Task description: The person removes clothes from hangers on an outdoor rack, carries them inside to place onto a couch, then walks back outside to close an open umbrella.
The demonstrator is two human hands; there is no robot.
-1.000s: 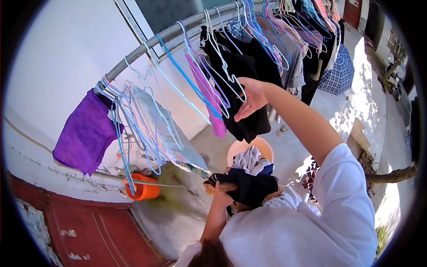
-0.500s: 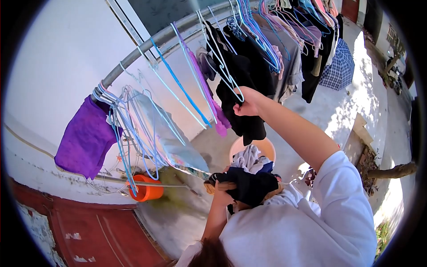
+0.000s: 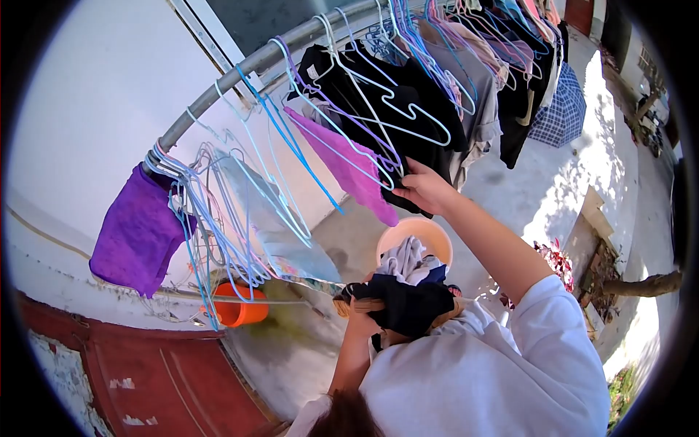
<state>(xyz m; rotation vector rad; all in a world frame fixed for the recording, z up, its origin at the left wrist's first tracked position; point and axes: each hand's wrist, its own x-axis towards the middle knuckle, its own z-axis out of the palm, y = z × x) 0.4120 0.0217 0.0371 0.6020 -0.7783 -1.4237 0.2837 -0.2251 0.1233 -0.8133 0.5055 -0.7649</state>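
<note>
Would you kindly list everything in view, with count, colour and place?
Rail: 1, grey, across top
Hangers: many, mostly blue, white, on rail
Leftmost cloth: 1, purple, rail's end
Pale cloth: 1, bluish, left
Narrow cloth: 1, magenta, centre
Garments: several, mostly black, grey, on rail
Umbrella: 1, blue check, right
Bucket: 1, orange, ground, left
Basin: 1, peach, ground, centre
Clothes bundle: 1, mixed, against body
Door: 1, red, lower left
Branch: 1, brown, right
Shirt: 1, white, bottom
Left hand: 1, bare, on clothes bundle
Right hand: 1, bare, beside narrow cloth
</note>
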